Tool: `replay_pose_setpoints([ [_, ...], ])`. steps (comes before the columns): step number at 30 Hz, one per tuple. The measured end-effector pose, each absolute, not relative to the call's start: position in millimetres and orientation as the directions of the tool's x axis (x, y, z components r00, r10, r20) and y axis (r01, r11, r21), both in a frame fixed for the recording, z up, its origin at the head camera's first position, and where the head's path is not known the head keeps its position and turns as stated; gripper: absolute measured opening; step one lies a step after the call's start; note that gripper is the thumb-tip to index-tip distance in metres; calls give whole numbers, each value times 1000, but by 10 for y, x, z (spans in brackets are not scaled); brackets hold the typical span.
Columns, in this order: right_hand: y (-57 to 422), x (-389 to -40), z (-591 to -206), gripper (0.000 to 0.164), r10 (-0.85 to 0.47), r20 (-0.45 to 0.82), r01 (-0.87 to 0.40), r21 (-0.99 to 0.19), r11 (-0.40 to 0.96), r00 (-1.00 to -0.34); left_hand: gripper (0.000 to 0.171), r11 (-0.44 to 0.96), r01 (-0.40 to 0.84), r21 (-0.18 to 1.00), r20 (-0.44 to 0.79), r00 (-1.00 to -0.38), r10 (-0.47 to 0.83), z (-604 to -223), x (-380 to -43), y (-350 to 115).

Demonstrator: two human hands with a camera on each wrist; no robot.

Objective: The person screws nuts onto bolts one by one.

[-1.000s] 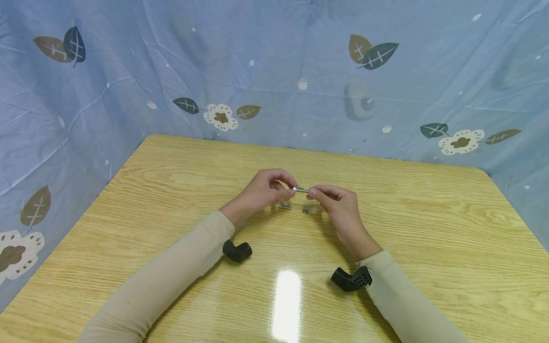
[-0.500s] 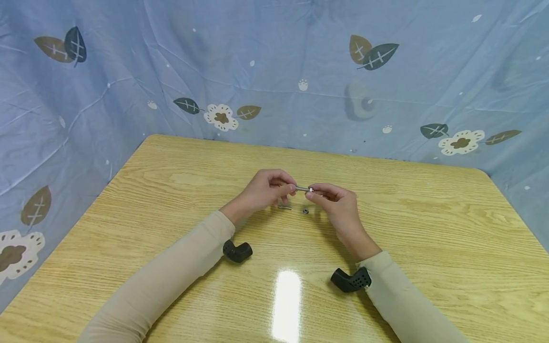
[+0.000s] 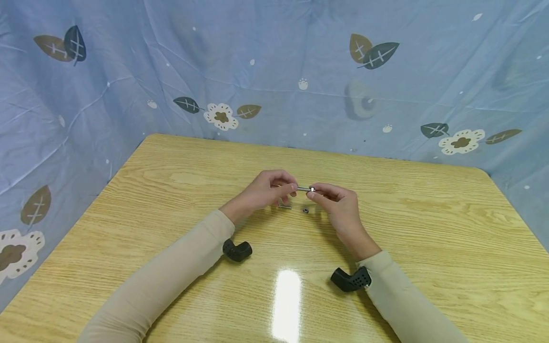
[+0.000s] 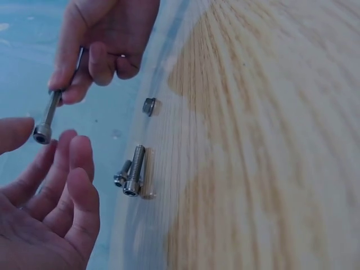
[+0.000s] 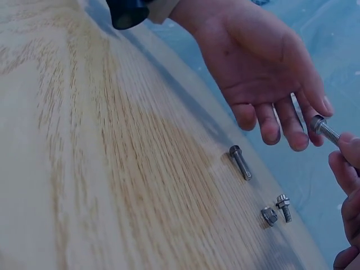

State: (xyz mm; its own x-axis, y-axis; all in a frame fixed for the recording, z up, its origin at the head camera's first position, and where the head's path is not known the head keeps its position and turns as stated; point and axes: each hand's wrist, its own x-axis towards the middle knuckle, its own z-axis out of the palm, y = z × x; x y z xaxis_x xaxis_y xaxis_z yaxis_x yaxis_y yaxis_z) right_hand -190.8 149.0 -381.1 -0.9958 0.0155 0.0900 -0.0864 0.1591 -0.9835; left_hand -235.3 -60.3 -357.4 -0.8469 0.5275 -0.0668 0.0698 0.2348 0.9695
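My left hand (image 3: 271, 188) and right hand (image 3: 343, 207) hold a metal bolt (image 3: 303, 189) between them, raised over the wooden table. The left thumb and fingers pinch one end, while the right thumb and index finger are at the other. In the left wrist view the bolt's socket head (image 4: 42, 134) lies at my left fingertips, and the right hand (image 4: 107, 42) grips the far end of the shank. Right fingers (image 5: 350, 154) cover that end in the right wrist view. A small bright metal piece (image 3: 312, 189) shows at the right fingertips; its kind I cannot tell.
Below the hands lie a loose bolt (image 3: 285, 206) and a flanged nut (image 3: 305, 210). Beside that nut the right wrist view shows a short bolt (image 5: 284, 208). A patterned blue cloth (image 3: 274, 71) hangs behind the table (image 3: 193, 286).
The bright metal end showed at my left fingertips a second ago; now left fingers cover that end, and a bright piece shows at my right fingertips. The right thumb has dropped slightly.
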Motion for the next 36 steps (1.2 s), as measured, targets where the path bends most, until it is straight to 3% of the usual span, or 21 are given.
replay_pose_setpoints([
  [12, 1473, -1900, -3806, 36, 22, 89, -86, -991, 103, -996, 12, 196, 100, 975, -11, -866, 499, -3566, -2333, -609],
  [24, 1469, -1880, -3805, 39, 14, 103, -101, -990, 101, -995, 30, 183, 107, 977, -3, -856, 518, -3585, -2331, -607],
  [36, 1465, -1866, -3842, 39, 18, 125, -123, -987, 103, -992, 23, 193, 103, 976, -3, -876, 483, -3606, -2328, -600],
])
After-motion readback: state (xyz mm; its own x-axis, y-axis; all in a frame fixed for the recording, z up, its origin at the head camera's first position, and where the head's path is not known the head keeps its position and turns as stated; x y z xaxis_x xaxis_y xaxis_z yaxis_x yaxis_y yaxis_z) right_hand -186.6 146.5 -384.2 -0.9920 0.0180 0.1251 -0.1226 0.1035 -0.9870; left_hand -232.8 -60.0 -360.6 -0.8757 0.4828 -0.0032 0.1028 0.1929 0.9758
